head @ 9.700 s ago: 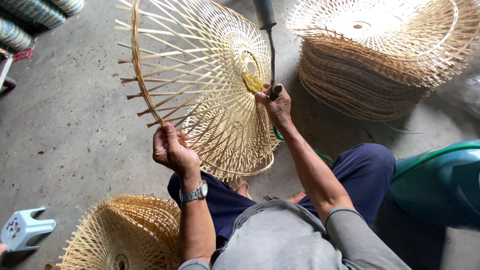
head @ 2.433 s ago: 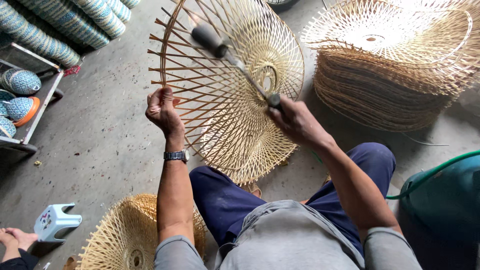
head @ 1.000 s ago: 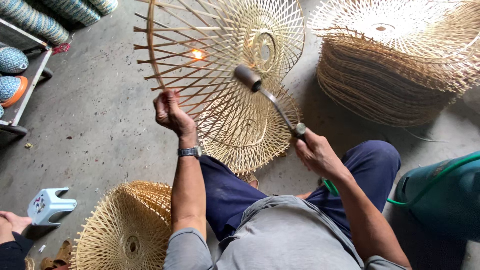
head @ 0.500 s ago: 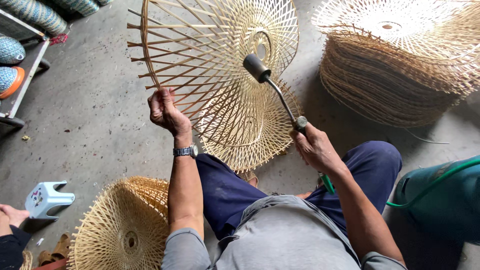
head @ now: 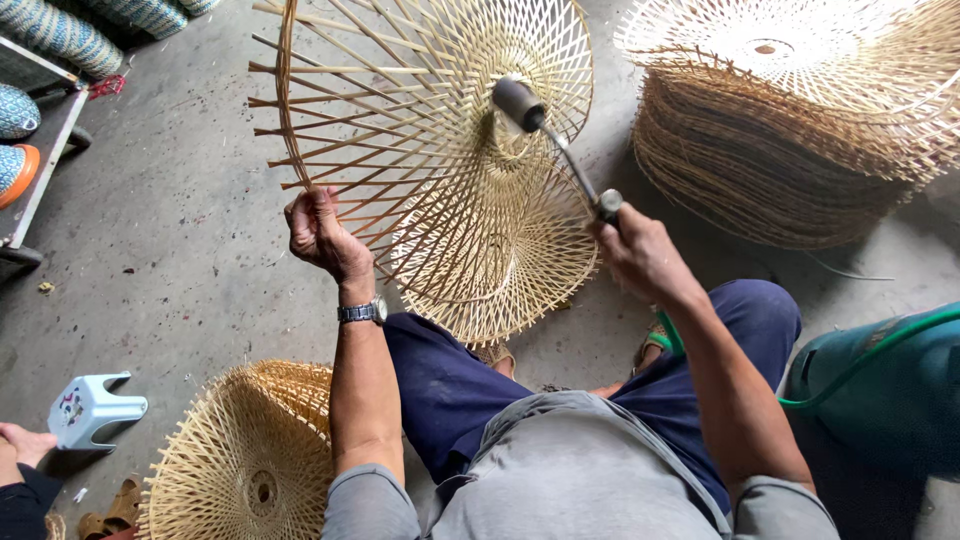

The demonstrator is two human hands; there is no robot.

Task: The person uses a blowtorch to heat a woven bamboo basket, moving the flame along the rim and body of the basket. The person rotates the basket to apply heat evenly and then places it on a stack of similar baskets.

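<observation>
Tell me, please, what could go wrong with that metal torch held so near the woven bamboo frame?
The black-tipped metal torch in the right hand points into the woven bamboo frame; lingering might scorch the thin strips. The left hand grips the rim among protruding strip ends, which might prick it.

I see a pale woven bamboo frame (head: 420, 130), round and shallow like a wide lampshade, its open lattice of thin strips fanning out from a small ring at the centre. It is held up on edge, tilted, with loose strip ends sticking out past its left rim. In front of its centre is a torch (head: 555, 145): a thin metal tube slanting up to the left, ending in a dark cylindrical head.
</observation>
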